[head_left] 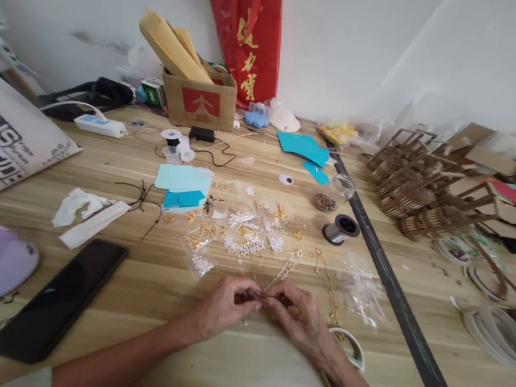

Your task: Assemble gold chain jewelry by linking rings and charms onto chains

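My left hand (pixel 230 305) and my right hand (pixel 298 317) meet at the front middle of the table, thumbs and fingertips pinched close together. Between them runs a thin chain (pixel 283 271), its far part lying on the wood with a small ring at its end. Both hands appear closed on the near end of this chain; the exact grip is too small to make out. Just beyond lie small bags and heaps of silver beads (pixel 252 244) and gold beads (pixel 209 230). A gold chain (pixel 331 294) lies right of my right hand, near a white ring-shaped object (pixel 358 352).
A black phone (pixel 59 301) lies at the left front. A wire spool (pixel 340 229) and a jar of beads (pixel 329 200) stand right of the middle. Woven baskets (pixel 425 194) are at the right, a cardboard box (pixel 197 103) and red bag (pixel 251 44) at the back.
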{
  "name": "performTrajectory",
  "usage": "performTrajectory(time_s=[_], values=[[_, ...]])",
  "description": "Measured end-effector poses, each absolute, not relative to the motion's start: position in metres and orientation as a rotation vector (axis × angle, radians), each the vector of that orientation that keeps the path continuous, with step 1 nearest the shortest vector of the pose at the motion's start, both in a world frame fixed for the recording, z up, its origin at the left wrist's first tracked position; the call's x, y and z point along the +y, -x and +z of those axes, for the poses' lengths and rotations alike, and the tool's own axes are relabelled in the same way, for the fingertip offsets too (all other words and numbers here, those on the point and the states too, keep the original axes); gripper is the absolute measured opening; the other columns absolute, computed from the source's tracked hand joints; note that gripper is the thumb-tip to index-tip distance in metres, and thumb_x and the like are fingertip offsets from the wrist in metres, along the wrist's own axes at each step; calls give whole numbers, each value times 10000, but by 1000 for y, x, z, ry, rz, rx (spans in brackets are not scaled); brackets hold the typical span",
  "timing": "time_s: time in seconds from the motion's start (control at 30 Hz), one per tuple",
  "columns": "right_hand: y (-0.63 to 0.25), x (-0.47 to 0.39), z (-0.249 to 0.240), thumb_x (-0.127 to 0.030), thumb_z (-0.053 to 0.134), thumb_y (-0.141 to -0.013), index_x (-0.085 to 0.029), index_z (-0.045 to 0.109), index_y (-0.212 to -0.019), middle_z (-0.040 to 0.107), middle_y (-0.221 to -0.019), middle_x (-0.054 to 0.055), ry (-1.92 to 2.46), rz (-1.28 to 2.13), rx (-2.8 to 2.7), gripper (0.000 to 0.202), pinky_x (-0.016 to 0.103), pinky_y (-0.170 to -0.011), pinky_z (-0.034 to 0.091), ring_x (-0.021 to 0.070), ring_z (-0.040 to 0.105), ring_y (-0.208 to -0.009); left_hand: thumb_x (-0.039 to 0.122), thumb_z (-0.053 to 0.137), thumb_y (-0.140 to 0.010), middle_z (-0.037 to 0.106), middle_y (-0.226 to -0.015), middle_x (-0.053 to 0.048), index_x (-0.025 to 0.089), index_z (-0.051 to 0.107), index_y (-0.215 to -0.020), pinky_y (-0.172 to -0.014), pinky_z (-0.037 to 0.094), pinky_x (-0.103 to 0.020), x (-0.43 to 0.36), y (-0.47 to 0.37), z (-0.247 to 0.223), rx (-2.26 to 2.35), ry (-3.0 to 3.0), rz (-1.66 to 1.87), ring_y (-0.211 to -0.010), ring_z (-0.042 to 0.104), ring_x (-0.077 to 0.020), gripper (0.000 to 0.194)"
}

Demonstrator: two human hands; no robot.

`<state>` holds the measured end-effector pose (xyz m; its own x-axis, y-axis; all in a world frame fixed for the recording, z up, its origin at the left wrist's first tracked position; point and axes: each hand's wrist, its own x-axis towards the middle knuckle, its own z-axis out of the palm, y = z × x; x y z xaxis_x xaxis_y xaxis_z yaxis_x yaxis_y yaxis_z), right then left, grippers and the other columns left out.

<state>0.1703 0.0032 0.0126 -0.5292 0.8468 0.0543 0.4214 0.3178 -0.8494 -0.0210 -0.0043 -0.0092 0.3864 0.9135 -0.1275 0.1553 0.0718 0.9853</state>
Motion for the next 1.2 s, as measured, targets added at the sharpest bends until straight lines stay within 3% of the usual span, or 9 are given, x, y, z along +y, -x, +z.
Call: performTrajectory(time_s=[0.5, 1.2], values=[[-169, 3, 15, -285, 507, -942, -166, 622, -834, 617, -696, 12, 1135, 1134, -2136, 198, 211, -549, 413, 125, 553, -612, 254, 581, -764, 529, -538, 39, 141, 630, -657, -484, 372, -189, -5, 21, -5, 1052, -1328, 701, -502, 474, -94, 163], [-169, 3, 13, -305, 484, -950, -168, 587, -834, 597, -690, 14, 1165, 1130, -2110, 207, 220, -553, 400, 132, 538, -631, 339, 615, -781, 561, -591, 9, 131, 635, -711, -511, 404, -208, -1, 26, 4, 987, -1253, 786, -538, 506, -105, 220]])
